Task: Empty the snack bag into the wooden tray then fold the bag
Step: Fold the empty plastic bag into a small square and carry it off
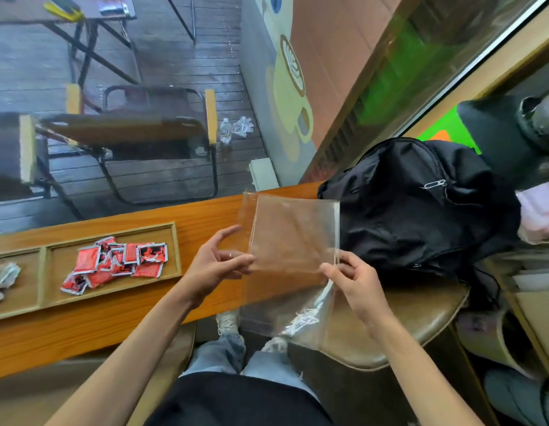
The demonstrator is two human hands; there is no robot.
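Observation:
A clear plastic snack bag (pixel 293 238) is held up over the edge of the wooden counter, with nothing inside it and one part doubled over. My left hand (pixel 219 262) pinches its left edge between thumb and fingers. My right hand (pixel 351 279) pinches its lower right edge, and the loose end of the bag hangs below. The wooden tray (pixel 174 241) lies on the counter to the left. Several red snack packets (pixel 116 264) are piled in its larger compartment.
A black backpack (pixel 414 207) sits on a stool right behind the bag. White packets (pixel 2 276) lie in the tray's left compartment. The wooden counter (pixel 98 321) runs across the front. Beyond it stand a folding chair (pixel 128 130) and a water bottle (pixel 225 130) on the floor.

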